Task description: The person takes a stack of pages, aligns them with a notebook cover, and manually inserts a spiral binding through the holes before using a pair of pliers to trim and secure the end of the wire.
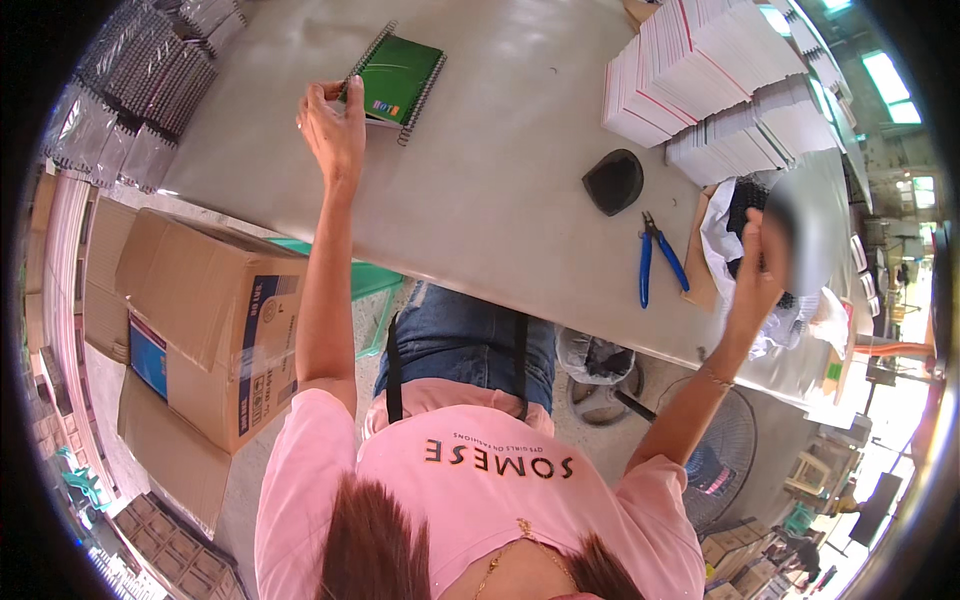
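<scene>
A small spiral notebook with a green cover [402,78] lies on the table toward the far left, with a dark wire coil along each of two opposite sides. My left hand [335,130] is closed at its left edge, thumb against the cover and fingers curled beside the coil. Out at the right, my right hand [763,268] is raised beside a white plastic bag [718,225] that holds black coils [745,205]. A blurred grey and dark patch covers part of its fingers, so any held thing is hidden.
Blue-handled cutters [655,255] and a black scoop-shaped piece [613,182] lie on the grey table [480,190]. Tall paper stacks [690,70] stand far right, bundled spiral notebooks [150,85] far left. A cardboard box [200,320] sits left, a fan [710,450] right.
</scene>
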Demonstrator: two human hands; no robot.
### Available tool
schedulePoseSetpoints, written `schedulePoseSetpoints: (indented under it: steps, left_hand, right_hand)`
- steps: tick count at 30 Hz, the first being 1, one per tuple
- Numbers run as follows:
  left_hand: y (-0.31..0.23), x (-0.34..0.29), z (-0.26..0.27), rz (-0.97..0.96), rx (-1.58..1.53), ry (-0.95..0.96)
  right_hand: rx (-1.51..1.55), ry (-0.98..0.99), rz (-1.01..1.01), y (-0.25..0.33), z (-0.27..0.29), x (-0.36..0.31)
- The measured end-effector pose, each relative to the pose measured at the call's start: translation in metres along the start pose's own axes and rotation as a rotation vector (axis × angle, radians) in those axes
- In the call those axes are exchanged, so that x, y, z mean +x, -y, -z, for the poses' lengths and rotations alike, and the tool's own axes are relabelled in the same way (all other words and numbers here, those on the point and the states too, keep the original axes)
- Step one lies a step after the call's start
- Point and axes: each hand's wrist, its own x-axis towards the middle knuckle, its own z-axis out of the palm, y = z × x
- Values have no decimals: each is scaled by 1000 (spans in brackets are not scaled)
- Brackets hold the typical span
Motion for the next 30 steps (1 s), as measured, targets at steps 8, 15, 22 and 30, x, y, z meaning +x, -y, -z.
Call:
schedulePoseSetpoints:
  steps: [8,15,22,30]
  left_hand:
    - [18,-5,-7,76,170,63]
    - [21,-8,-8,-19,198,7]
    - [21,-4,0,28,150,63]
    - [-45,-12,25,4,-34,-14]
  right_hand:
    - [168,-308,59,-21,29,98]
    - [175,-179,-308,-41,34,166]
    - [359,-91,-411,-35,34,188]
    - [248,10,-285,-16,37,200]
